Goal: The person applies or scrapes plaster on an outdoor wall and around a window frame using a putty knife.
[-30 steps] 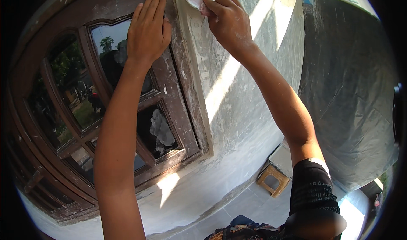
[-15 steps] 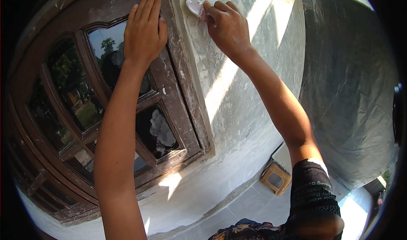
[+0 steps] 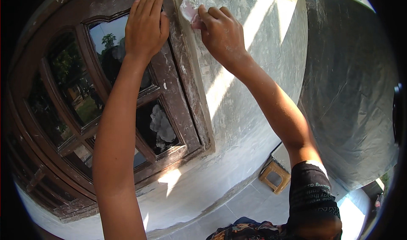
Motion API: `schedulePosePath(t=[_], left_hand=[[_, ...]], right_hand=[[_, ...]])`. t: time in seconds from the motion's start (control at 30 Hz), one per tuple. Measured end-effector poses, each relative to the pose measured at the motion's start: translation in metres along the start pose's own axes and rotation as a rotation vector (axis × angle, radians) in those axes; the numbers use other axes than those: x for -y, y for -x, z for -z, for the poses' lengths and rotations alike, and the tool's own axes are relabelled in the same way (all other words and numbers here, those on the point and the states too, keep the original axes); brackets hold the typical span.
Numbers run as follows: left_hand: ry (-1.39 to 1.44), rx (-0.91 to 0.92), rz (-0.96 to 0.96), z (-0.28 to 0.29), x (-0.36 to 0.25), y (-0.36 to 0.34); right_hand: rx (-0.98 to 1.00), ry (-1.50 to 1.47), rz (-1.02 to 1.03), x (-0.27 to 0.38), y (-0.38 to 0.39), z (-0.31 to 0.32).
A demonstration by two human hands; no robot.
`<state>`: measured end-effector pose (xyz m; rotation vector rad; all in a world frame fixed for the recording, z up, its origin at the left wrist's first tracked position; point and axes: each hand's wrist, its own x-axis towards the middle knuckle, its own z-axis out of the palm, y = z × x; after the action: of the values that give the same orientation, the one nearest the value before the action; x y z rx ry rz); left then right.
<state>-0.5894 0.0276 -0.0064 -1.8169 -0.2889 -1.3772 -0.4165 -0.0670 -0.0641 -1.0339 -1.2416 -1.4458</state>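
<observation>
My left hand [image 3: 146,26] lies flat with its fingers stretched out on the brown wooden window sash [image 3: 171,83], close beside the outer frame. In my right hand [image 3: 222,32] is a thin pinkish-white spreader [image 3: 188,10], smeared with white paste and gripped by fingers and thumb. It touches or nearly touches the grey plastered wall [image 3: 241,96], right along the edge of the window frame [image 3: 193,83]. My fingers cover part of the spreader, so its full shape does not show.
Dark glass panes [image 3: 163,127] fill the sash. At the right, a large dark sheet-like covering [image 3: 352,87] hangs or stands beside the wall. A small tan stool [image 3: 271,176] stands low on the grey tiled floor [image 3: 246,199]. Bright sun streaks cross the wall.
My right hand and the spreader have moved a little left and down, closer to the window frame. My left hand has stayed on the sash, shifting only slightly.
</observation>
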Motion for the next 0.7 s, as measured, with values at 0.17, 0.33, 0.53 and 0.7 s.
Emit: schedulePosePath(t=[0.17,0.33,0.53,0.7], left_hand=[[-0.018,-0.019,0.006,0.002,0.005,0.002],[0.024,-0.019,-0.016,0.004,0.0,-0.002],[0.001,-0.01,-0.011,0.001,0.007,0.005],[0.011,-0.025,-0.031,0.005,0.005,0.002]], right_hand=[[0.067,-0.234,0.009,0.042,0.031,0.036],[-0.1,-0.109,0.036,-0.005,-0.03,0.011],[0.122,-0.096,0.13,0.036,0.038,0.021],[-0.039,-0.13,0.042,0.026,-0.001,0.036]])
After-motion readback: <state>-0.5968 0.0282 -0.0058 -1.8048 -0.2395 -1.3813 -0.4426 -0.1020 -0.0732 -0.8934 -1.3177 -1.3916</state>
